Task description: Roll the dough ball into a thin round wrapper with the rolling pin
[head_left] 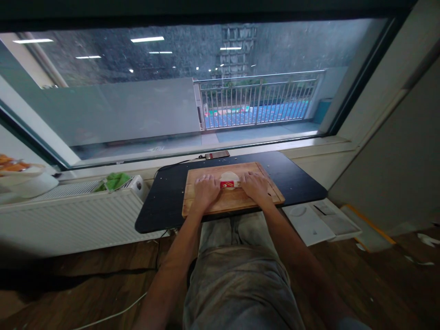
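Observation:
A wooden cutting board (233, 202) lies on the black tabletop in front of me. On it is a flat, pale round of dough (229, 176), partly covered by a short rolling pin (229, 184) with a red label around its middle. My left hand (207, 190) grips the pin's left end, and my right hand (255, 186) grips its right end. Both hands rest low over the board, fingers curled down over the pin, so its two ends are hidden beneath them. The pin lies across the lower part of the dough.
A phone-like device (217, 155) with a cable lies at the black table's (299, 178) back edge, by the window. Pale crumbs dot the tabletop. To the left is a radiator (79, 224) with a green cloth (115, 181). A white box (309, 224) sits low at the right.

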`<state>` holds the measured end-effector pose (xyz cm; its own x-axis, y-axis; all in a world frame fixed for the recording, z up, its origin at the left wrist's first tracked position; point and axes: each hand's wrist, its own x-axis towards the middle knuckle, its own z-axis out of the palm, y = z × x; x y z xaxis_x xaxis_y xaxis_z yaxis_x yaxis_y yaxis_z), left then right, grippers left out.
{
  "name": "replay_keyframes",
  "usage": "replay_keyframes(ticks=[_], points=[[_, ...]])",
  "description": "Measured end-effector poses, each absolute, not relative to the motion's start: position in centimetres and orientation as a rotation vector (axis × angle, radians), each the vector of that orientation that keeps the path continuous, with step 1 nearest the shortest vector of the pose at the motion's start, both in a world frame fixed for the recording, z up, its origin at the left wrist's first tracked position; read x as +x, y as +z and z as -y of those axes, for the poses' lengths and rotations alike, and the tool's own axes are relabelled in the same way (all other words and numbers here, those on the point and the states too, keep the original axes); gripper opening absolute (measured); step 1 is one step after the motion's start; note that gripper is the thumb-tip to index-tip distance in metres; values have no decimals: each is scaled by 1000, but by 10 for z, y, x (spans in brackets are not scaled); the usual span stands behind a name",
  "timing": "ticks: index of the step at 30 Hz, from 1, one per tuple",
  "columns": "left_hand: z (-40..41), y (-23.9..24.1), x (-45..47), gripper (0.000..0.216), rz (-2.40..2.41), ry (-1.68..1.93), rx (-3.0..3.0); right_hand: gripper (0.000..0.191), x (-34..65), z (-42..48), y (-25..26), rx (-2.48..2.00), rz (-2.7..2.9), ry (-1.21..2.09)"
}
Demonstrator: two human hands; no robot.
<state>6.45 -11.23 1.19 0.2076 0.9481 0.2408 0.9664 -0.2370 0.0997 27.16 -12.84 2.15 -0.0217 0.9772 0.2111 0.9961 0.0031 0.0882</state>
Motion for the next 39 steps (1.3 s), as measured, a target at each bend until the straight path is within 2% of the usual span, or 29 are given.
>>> replay_keyframes(ticks=[11, 23, 31, 39], points=[[98, 9, 70, 44, 1944, -482, -2326, 46, 281, 108, 19, -1986, 2320, -427], [78, 17, 74, 45, 2010, -385, -2327, 43, 280, 74, 33, -1882, 2498, -368], [88, 15, 68, 50, 1894, -327, -2385, 41, 283, 94, 23, -1868, 2447, -443], [98, 11, 66, 54, 1917, -358, -2370, 42, 275, 117, 24, -1995, 2275, -380]])
